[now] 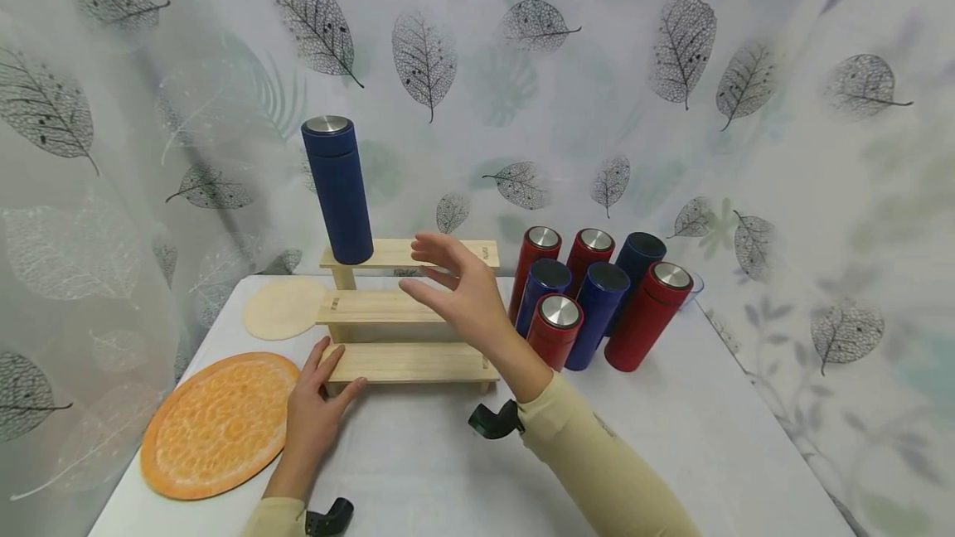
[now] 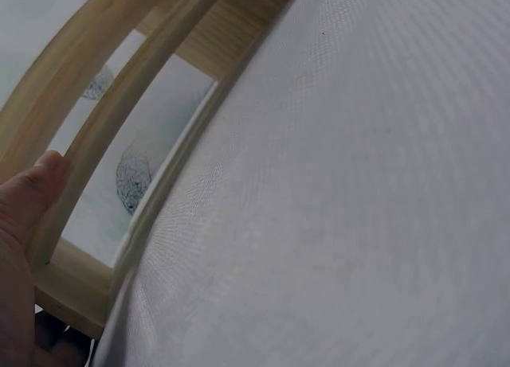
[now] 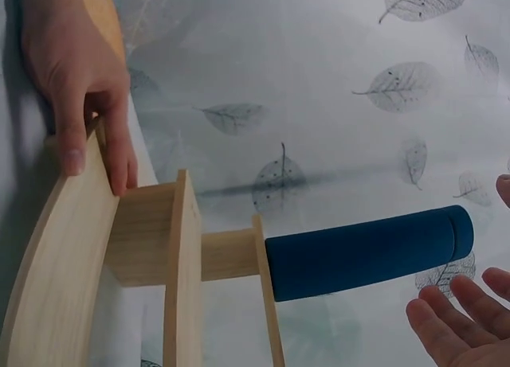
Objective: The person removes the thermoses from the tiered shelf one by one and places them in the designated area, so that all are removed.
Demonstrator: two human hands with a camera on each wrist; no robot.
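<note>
A three-tier wooden rack stands on the white table. My left hand grips the left end of its lowest tier, thumb at the front and fingers round the end, as the right wrist view also shows the hand. On the left end of the top tier a dark blue thermos bottle stands upright with a silver lid top. My right hand is raised over the rack's right part, right of that bottle and apart from it. Its fingers are spread and relaxed, holding nothing.
Right of the rack stands a group of red thermos bottles and blue thermos bottles. An orange oval mat lies at the left, with a pale round mat behind it. A leaf-printed curtain hangs behind the table.
</note>
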